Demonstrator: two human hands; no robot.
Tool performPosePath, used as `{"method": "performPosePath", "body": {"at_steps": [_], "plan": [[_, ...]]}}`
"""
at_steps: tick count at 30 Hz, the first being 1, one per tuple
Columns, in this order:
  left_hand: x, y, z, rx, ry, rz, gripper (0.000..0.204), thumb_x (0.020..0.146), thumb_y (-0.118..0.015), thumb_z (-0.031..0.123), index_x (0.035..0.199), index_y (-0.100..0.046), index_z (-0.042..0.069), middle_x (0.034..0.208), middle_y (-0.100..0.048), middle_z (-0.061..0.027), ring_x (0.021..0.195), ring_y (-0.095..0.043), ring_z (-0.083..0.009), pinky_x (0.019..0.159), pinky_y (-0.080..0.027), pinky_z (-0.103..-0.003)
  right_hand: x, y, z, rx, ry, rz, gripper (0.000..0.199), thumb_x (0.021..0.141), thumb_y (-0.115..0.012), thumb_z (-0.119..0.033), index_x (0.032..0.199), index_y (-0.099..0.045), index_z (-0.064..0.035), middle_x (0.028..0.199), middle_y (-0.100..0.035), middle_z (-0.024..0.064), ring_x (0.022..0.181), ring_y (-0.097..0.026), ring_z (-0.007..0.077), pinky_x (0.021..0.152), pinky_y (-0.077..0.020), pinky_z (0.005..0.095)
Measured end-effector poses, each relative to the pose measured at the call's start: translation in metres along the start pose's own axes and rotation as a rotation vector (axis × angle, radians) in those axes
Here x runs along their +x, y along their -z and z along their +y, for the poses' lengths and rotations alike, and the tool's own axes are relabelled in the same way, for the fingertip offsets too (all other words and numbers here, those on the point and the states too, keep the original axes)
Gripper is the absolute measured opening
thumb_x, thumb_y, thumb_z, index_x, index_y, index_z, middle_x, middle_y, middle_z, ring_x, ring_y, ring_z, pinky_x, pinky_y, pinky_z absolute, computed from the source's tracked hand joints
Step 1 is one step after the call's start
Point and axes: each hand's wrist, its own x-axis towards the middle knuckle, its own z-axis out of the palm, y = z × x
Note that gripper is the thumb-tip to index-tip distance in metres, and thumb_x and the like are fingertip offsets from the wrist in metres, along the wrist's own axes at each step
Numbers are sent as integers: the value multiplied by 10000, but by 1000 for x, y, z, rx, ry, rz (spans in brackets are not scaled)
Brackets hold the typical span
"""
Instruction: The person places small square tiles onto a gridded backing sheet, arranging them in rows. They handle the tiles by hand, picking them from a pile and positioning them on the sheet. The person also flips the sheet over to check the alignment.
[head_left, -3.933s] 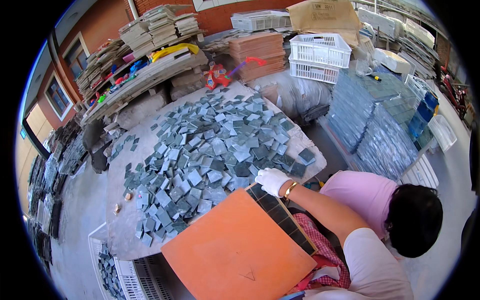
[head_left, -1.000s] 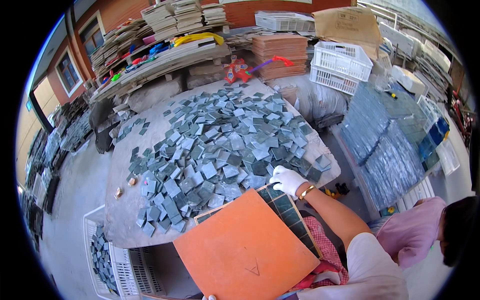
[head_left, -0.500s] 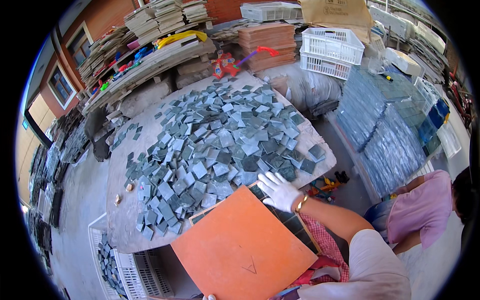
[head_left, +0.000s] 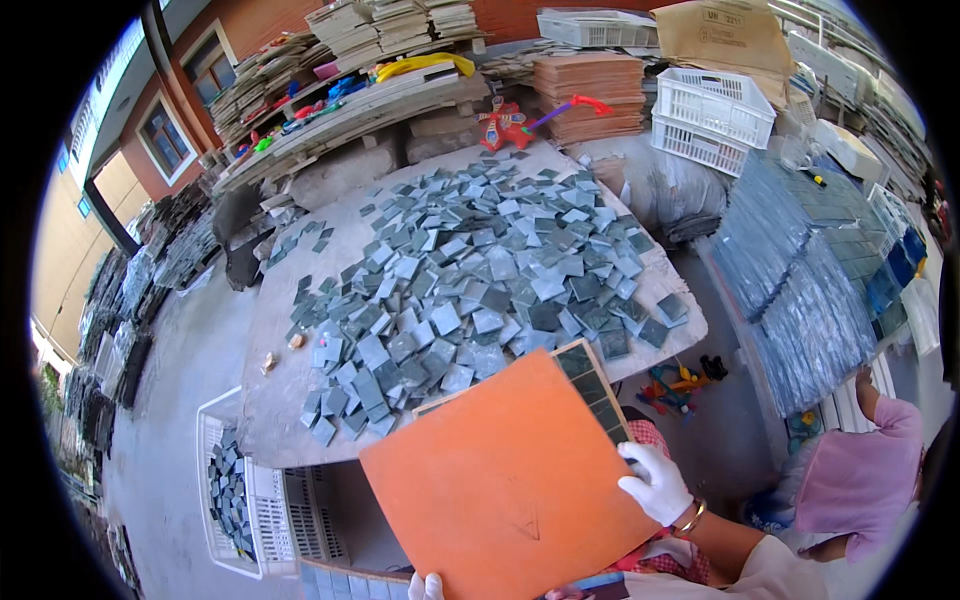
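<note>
A round stone table (head_left: 280, 330) fills the centre, heaped with loose grey-green square tiles (head_left: 480, 270), and at its six o'clock edge lies an orange board (head_left: 500, 490) over a tray of set tiles (head_left: 590, 380) that peeps out at the board's one o'clock. At the board's three o'clock, the white-gloved right hand (head_left: 655, 483) curls closed on its edge. At six o'clock, the left hand (head_left: 425, 586) shows only fingertips touching the lower edge; its grip cannot be told.

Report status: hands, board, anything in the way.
Both gloved hands grip the orange board: right hand on its right edge, left hand at bottom. Tile tray underneath. Loose tiles ahead.
</note>
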Motion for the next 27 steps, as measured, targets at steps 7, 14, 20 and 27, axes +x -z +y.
{"method": "performPosePath", "body": {"at_steps": [7,14,20,27], "plan": [[29,-18,-9,290,-34,-135,339,937,-502,277,1039,-629,-21,959,-653,-121,863,-577,-256,791,-473,-397,-14,13,12,-59,-94,66,470,773,-669,-144,1208,-557,-9,981,-672,161,862,-668,221,770,-511,313],[84,-24,-17,609,-115,-29,368,903,-537,304,852,-573,-59,794,-635,-249,753,-648,-330,669,-466,-422,24,-6,60,-192,68,215,474,768,-671,-162,1202,-554,-10,1008,-647,182,886,-648,250,757,-502,317],[52,-19,-10,300,-218,6,440,873,-613,368,984,-607,-58,845,-670,-196,798,-646,-234,745,-492,-373,5,-7,59,279,-73,278,399,791,-658,-92,1155,-575,51,993,-674,105,864,-646,176,786,-503,284],[113,-37,108,-801,149,-452,514,886,-614,267,1286,-471,-23,1216,-586,-156,1070,-609,-277,910,-512,-402,100,59,-36,1120,168,-387,489,1001,-352,-309,1370,-411,6,1393,-469,156,1275,-459,291,1072,-354,401]]}}
